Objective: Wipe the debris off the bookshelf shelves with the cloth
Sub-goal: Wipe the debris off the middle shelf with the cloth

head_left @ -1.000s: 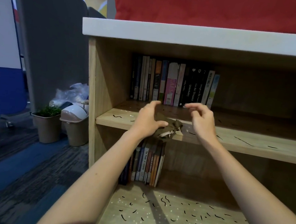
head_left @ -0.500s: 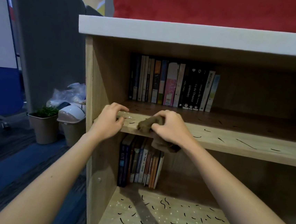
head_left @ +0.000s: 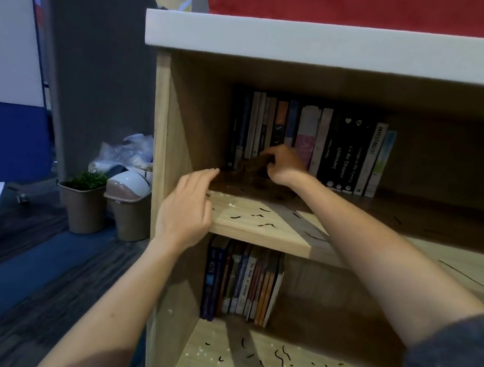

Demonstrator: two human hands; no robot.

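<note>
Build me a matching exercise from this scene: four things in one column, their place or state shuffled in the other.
Things:
1. cloth
2. left hand
3. potted plant
4. IELTS book

Place or state:
a. on the floor beside the bookshelf
b. open, at the front edge of the middle shelf
c. upright in the lower compartment
d. gripped by the right hand near the upper books

Pairs: 1-d, 2-b, 3-a, 4-c.

In my right hand (head_left: pixel 285 166), dark brown crumpled cloth (head_left: pixel 254 165). Pale wood-grain shelf board (head_left: pixel 244 234), front edge flecked with black squiggly debris strands (head_left: pixel 268 225) and white specks (head_left: pixel 230 205).
</note>
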